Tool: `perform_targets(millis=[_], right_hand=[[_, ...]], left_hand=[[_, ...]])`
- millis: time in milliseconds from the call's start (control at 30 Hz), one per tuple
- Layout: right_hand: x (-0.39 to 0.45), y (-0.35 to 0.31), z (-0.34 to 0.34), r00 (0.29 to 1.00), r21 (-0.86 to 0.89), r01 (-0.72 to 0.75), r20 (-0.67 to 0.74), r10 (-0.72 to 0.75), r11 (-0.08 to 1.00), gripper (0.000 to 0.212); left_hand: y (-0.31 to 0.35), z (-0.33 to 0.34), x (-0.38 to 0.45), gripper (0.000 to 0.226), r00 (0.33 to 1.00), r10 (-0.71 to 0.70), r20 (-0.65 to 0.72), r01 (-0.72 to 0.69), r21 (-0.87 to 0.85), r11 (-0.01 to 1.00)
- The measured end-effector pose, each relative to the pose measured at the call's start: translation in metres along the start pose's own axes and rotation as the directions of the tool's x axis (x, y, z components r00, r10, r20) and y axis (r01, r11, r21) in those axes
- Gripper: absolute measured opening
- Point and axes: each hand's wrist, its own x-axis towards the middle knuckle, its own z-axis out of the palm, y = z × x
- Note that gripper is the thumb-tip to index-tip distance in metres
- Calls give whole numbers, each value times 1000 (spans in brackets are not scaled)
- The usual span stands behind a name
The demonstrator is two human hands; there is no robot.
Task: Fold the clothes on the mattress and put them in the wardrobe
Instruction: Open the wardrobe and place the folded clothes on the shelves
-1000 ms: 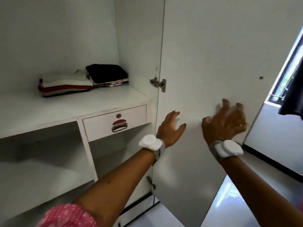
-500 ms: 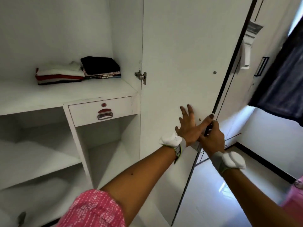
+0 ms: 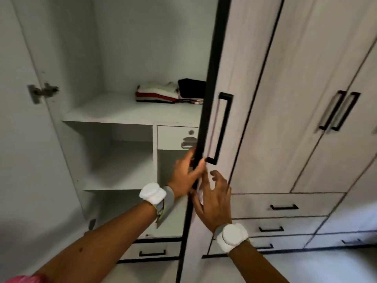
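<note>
My left hand [image 3: 186, 172] grips the wardrobe door [image 3: 230, 68] by its black edge; my right hand [image 3: 214, 198] hovers beside it, fingers loosely spread, holding nothing. Folded clothes [image 3: 161, 92] sit on the wardrobe shelf [image 3: 114, 113].

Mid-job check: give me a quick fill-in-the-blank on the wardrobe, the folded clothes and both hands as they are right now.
1. The folded clothes lie on the wardrobe's ____ shelf.
2. The left hand grips the black ____ of the wardrobe door.
3. The right hand, fingers spread, holds ____.
4. The small drawer below the clothes is ____.

Missing words: top; edge; nothing; closed
</note>
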Motion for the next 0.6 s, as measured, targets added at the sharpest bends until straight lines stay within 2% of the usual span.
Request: perform_targets(millis=[100, 200, 367, 500, 600], right_hand=[[40, -18, 42, 971, -88, 13, 237, 8, 996, 66], [80, -26, 82, 916, -143, 43, 401, 18, 989, 80], [118, -31, 118, 898, -311, 113, 439, 37, 944, 83], [149, -24, 149, 879, -430, 167, 473, 64, 887, 79], [164, -21, 168, 865, -447, 137, 489, 113, 884, 79]], left_hand=[[-38, -51, 23, 34, 979, -81, -187, 88, 28, 996], [-65, -81, 58, 29, 940, -191, -283, 208, 30, 978], [-96, -97, 109, 33, 893, -268, -362, 312, 66, 948], [-118, -119, 153, 32, 903, -306, -301, 344, 81, 935], [-136, -132, 180, 35, 927, -282, -247, 314, 98, 945]])
